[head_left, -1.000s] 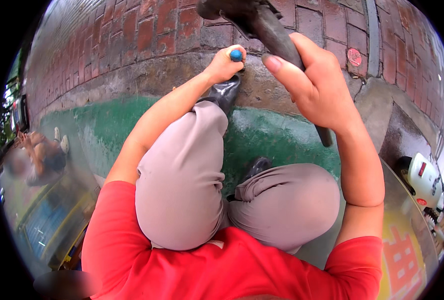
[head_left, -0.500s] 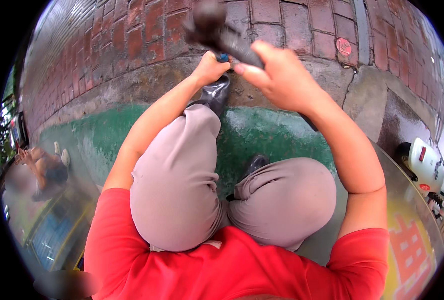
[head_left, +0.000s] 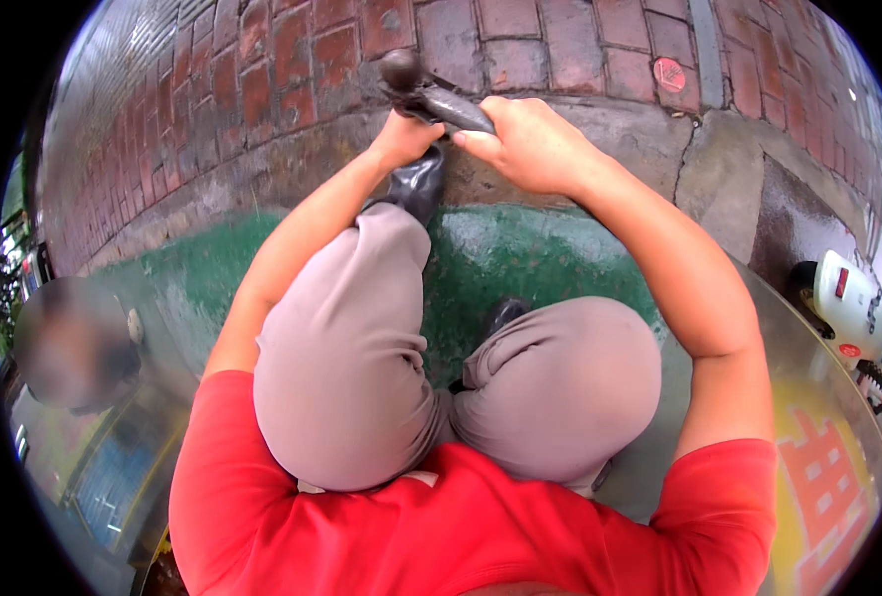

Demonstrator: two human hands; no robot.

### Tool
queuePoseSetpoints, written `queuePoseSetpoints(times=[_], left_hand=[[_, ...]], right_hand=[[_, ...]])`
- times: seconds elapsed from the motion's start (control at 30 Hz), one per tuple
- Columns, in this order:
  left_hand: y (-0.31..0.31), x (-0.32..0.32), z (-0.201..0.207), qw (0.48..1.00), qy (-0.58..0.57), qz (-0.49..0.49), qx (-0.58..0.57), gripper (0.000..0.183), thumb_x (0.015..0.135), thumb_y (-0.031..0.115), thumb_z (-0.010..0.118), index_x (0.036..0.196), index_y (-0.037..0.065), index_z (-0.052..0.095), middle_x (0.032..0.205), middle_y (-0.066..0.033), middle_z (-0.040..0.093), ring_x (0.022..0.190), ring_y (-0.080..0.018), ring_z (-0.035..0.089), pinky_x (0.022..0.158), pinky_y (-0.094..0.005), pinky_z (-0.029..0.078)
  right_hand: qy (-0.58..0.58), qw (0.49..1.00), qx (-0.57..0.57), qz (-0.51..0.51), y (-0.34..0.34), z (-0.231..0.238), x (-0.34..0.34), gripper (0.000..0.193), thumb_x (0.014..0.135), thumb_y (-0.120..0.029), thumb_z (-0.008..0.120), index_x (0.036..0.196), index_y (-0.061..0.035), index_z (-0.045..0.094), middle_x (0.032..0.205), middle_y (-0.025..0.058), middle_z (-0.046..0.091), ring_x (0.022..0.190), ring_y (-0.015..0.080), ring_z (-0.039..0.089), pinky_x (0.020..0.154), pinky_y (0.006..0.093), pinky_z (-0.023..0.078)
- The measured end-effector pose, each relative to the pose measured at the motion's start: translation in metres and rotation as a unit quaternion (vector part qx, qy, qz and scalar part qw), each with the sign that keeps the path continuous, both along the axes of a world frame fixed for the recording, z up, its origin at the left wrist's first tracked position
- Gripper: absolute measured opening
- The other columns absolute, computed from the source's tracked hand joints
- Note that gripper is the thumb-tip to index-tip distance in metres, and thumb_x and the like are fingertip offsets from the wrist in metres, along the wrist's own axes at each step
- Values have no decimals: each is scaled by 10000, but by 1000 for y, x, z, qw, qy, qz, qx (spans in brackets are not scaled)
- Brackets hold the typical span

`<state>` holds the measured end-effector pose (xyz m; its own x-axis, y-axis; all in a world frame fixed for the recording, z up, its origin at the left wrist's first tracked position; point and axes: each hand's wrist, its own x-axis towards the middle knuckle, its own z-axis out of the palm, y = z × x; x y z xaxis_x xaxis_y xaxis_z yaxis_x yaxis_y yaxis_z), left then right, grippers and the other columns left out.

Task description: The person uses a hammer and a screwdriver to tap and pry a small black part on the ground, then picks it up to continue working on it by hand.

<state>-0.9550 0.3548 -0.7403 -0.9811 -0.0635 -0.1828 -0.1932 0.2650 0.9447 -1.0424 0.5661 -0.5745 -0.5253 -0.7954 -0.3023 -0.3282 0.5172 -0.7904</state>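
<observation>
My right hand (head_left: 532, 144) is closed round the dark handle of a hammer (head_left: 453, 107). Its rounded metal head points up and to the left, over my left hand (head_left: 404, 140). That left hand is low, just beyond the toe of my black boot (head_left: 419, 181), with its fingers curled shut. What it grips is hidden under the hammer. Both hands are over the concrete strip (head_left: 570, 149) at the foot of the brick paving, close to each other.
Wet red bricks (head_left: 292, 60) stretch beyond my hands, with a round red disc (head_left: 669, 74) among them. Green-painted ground (head_left: 540, 243) lies under my knees. A white vehicle part (head_left: 843, 298) stands at right. A blurred person (head_left: 68, 343) is at left.
The hammer has come down and slightly left, its head now above my left hand. A blue bit at my left fingers, visible before, is now covered. My view has shifted a little.
</observation>
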Motion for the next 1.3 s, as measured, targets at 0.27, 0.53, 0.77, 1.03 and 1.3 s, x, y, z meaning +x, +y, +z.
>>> queuePoseSetpoints(times=[0.27, 0.53, 0.77, 1.03, 1.3], left_hand=[[-3, 4, 4, 999, 15, -26, 16, 211, 786, 11, 635, 995, 25, 655, 936, -50, 681, 881, -153, 617, 808, -320, 503], [-4, 6, 0, 1000, 10, -12, 5, 152, 792, 5, 644, 939, 37, 670, 867, -13, 679, 817, -102, 603, 751, -308, 506], [-16, 8, -27, 999, 3, -30, 37, 240, 820, 57, 682, 1058, 37, 656, 1037, -46, 672, 976, -158, 611, 879, -344, 505], [-16, 4, -14, 999, -27, 2, -22, 180, 803, 105, 702, 955, 20, 658, 919, -52, 695, 880, -143, 633, 798, -319, 513], [-24, 15, -39, 998, -44, 24, 41, 296, 751, 12, 698, 1041, 29, 639, 992, -56, 664, 943, -174, 615, 873, -357, 496]], right_hand=[[6, 987, -159, -38, 3, 70, 4, 404, 915, -388, 629, 901, 15, 615, 821, 242, 664, 797, 418, 663, 681, 459, 519], [-20, 999, -27, -35, 2, 29, 0, 416, 911, -384, 614, 886, 31, 632, 812, 254, 668, 815, 436, 659, 736, 481, 525], [-3, 995, -91, -26, -3, 21, 3, 401, 900, -389, 651, 931, 8, 607, 757, 247, 650, 758, 437, 650, 667, 477, 511], [-54, 991, -111, -56, 1, 44, -4, 444, 900, -426, 631, 908, 17, 602, 830, 253, 668, 815, 429, 662, 711, 476, 519], [-41, 998, 54, 9, -5, -10, 3, 448, 911, -424, 620, 992, 16, 649, 912, 241, 684, 902, 403, 663, 794, 471, 508]])
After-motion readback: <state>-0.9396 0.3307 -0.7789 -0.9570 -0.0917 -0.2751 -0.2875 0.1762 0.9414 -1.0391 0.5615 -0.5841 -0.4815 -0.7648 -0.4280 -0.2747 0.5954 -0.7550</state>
